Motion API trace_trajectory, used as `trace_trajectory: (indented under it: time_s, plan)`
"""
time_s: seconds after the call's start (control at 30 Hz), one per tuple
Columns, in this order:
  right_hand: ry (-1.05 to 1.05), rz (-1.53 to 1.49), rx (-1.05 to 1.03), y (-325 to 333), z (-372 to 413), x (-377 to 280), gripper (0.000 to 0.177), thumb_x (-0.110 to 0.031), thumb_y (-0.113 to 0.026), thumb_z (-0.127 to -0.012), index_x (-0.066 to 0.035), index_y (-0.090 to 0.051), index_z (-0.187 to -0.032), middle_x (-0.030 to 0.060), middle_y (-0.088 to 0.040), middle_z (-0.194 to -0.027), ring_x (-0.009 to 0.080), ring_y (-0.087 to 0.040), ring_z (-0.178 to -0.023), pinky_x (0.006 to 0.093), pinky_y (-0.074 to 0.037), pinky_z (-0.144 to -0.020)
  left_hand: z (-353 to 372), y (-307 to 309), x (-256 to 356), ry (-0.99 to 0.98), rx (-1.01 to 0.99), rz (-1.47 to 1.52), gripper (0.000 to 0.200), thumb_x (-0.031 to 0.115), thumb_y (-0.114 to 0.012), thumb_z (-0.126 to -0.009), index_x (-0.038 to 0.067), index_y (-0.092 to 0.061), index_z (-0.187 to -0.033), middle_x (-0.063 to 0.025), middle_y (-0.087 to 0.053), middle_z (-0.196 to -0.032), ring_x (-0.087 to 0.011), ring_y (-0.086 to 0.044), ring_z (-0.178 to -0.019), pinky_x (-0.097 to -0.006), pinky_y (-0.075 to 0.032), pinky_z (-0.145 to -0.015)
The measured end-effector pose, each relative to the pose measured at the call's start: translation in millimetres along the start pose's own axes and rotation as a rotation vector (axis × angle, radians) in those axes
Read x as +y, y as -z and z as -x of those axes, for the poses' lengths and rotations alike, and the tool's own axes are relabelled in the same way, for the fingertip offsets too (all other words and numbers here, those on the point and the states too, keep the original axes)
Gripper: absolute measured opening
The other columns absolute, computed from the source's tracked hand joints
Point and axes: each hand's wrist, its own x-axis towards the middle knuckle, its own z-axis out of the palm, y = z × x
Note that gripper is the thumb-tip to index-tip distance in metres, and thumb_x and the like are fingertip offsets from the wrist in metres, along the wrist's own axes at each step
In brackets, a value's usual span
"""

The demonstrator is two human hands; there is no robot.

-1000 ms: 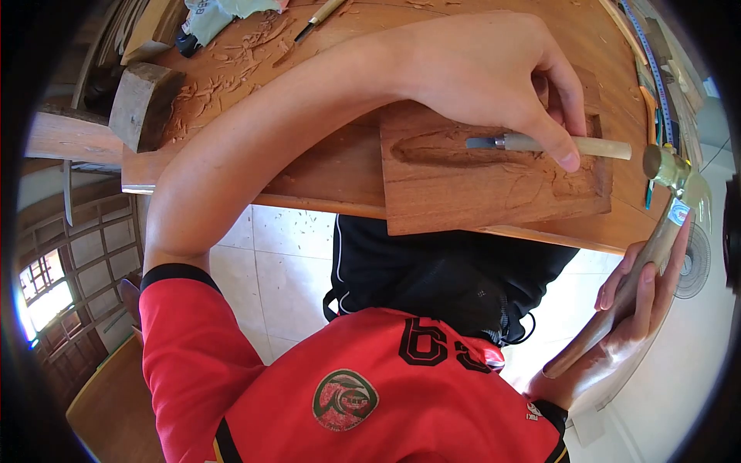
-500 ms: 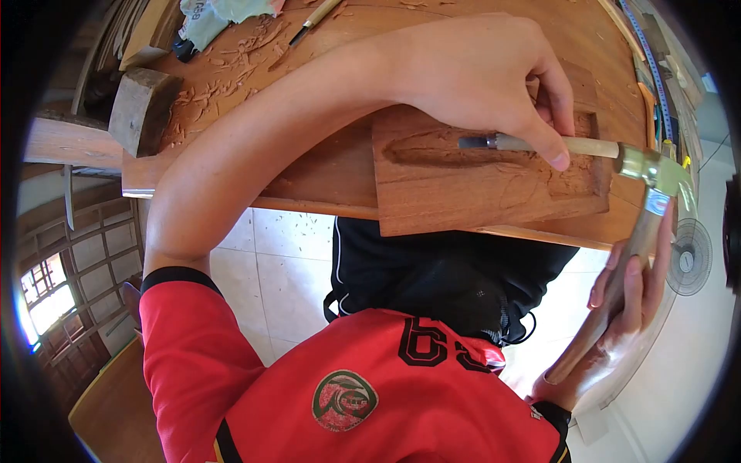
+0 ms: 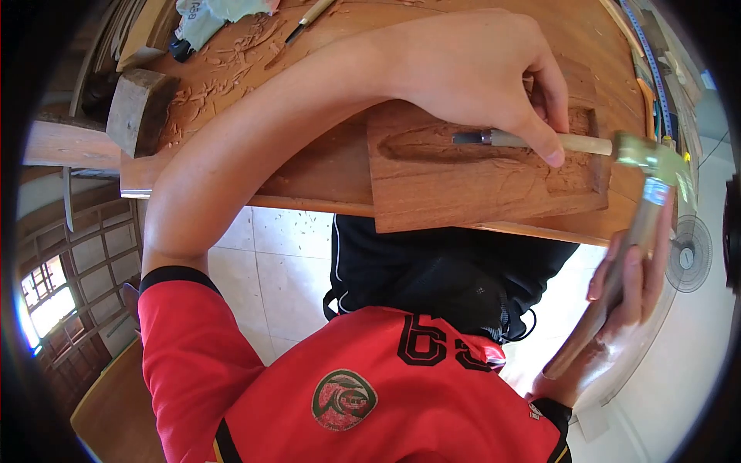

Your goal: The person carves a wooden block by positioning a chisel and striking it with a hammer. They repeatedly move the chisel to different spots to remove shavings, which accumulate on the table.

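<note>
My left hand [image 3: 494, 77] pinches the pale wooden handle of a chisel [image 3: 505, 139], thumb along its near side. The chisel lies nearly level, its metal blade pointing left over a carved hollow in a reddish-brown wooden board [image 3: 463, 197]. A squarer recess is cut into the board's right end, partly behind my fingers. In my right hand [image 3: 629, 289] is a hammer [image 3: 637, 224], fingers closed around its wooden handle. Its shiny, slightly blurred head is right at the butt end of the chisel handle.
The board lies along the near edge of a wooden table [image 3: 309, 181]. Wood shavings [image 3: 235, 58], another chisel [image 3: 309, 21] and a dark-faced wood block [image 3: 143, 112] are at the left. A blue measuring tape [image 3: 656, 77] runs along the right side. A fan [image 3: 688, 255] stands beyond my right hand.
The view has shifted slightly, with the board and chisel a little further left. The hammer head has tilted a bit and remains at the chisel's end. Both hands keep their grips.
</note>
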Motion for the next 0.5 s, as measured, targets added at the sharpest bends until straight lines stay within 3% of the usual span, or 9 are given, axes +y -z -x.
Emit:
trace_trajectory:
  time_s: [0.03, 0.1, 0.17, 0.2, 0.27, 0.33, 0.4, 0.5]
  plan:
    - [-0.035, 0.006, -0.095, 5.8, 1.9, 1.0, 0.069, -0.017, -0.056, -0.094, 0.005, -0.037, -0.157, 0.0154, -0.064, -0.093, 0.0056, -0.047, -0.046, 0.0171, -0.038, -0.039, -1.2, -7.3, 7.0, 0.057, 0.033, -0.143, 0.033, 0.024, -0.080, -0.088, -0.004, -0.077, -0.104, -0.0139, -0.073, -0.078, -0.0189, -0.066, -0.070, -0.0338, -0.051, -0.066]
    - [0.020, -0.010, -0.025, 7.1, -0.8, 2.5, 0.068, -0.015, -0.055, -0.094, 0.006, -0.036, -0.156, 0.0181, -0.066, -0.103, 0.0050, -0.048, -0.049, 0.0166, -0.039, -0.039, -8.3, -40.1, 39.7, 0.264, 0.111, -0.529, 0.032, 0.024, -0.080, -0.088, -0.004, -0.077, -0.104, -0.0143, -0.073, -0.078, -0.0187, -0.066, -0.069, -0.0336, -0.052, -0.066]
    - [0.000, -0.039, 0.001, 11.1, -2.4, 1.9, 0.069, -0.015, -0.055, -0.094, 0.007, -0.035, -0.156, 0.0201, -0.066, -0.111, 0.0049, -0.049, -0.052, 0.0169, -0.040, -0.039, -10.6, -35.9, 43.8, 0.408, 0.043, -0.482, 0.032, 0.023, -0.080, -0.088, -0.004, -0.077, -0.104, -0.0143, -0.073, -0.078, -0.0185, -0.066, -0.068, -0.0333, -0.051, -0.065]
    - [-0.009, -0.053, 0.014, 12.9, -3.4, 1.7, 0.069, -0.015, -0.055, -0.094, 0.008, -0.035, -0.156, 0.0210, -0.066, -0.116, 0.0049, -0.050, -0.054, 0.0170, -0.041, -0.038, -11.8, -5.6, 26.2, 0.390, -0.076, -0.191, 0.032, 0.023, -0.080, -0.088, -0.004, -0.077, -0.104, -0.0141, -0.073, -0.077, -0.0184, -0.066, -0.068, -0.0332, -0.051, -0.065]
    - [-0.007, -0.027, 0.029, -2.3, 1.3, -4.0, 0.069, -0.016, -0.055, -0.094, 0.006, -0.035, -0.157, 0.0177, -0.063, -0.100, 0.0056, -0.048, -0.049, 0.0178, -0.040, -0.038, -14.6, 12.5, 18.7, 0.352, -0.204, 0.078, 0.032, 0.023, -0.080, -0.088, -0.005, -0.077, -0.103, -0.0139, -0.073, -0.077, -0.0181, -0.066, -0.068, -0.0330, -0.051, -0.064]
    - [-0.026, 0.023, -0.049, -4.7, 6.3, -4.6, 0.070, -0.018, -0.056, -0.094, 0.002, -0.035, -0.159, 0.0116, -0.058, -0.078, 0.0068, -0.045, -0.043, 0.0189, -0.038, -0.038, -14.3, 11.8, 17.4, 0.276, -0.185, 0.043, 0.032, 0.023, -0.080, -0.087, -0.005, -0.077, -0.102, -0.0136, -0.073, -0.077, -0.0180, -0.065, -0.067, -0.0330, -0.051, -0.064]
    - [0.011, -0.003, -0.034, -2.1, 2.6, -1.9, 0.073, -0.021, -0.058, -0.095, 0.000, -0.033, -0.160, 0.0102, -0.057, -0.075, 0.0075, -0.046, -0.043, 0.0192, -0.035, -0.038, -3.9, 2.3, 4.7, 0.087, -0.073, 0.014, 0.032, 0.023, -0.081, -0.086, -0.005, -0.076, -0.101, -0.0131, -0.072, -0.077, -0.0182, -0.065, -0.067, -0.0331, -0.050, -0.064]
    - [-0.017, -0.045, 0.077, -4.5, -0.5, -5.6, 0.074, -0.020, -0.058, -0.095, 0.001, -0.031, -0.161, 0.0102, -0.057, -0.074, 0.0084, -0.046, -0.043, 0.0198, -0.035, -0.039, 1.0, 1.0, -7.2, 0.028, -0.041, 0.107, 0.030, 0.022, -0.081, -0.085, -0.005, -0.076, -0.097, -0.0120, -0.070, -0.075, -0.0188, -0.063, -0.067, -0.0334, -0.050, -0.063]
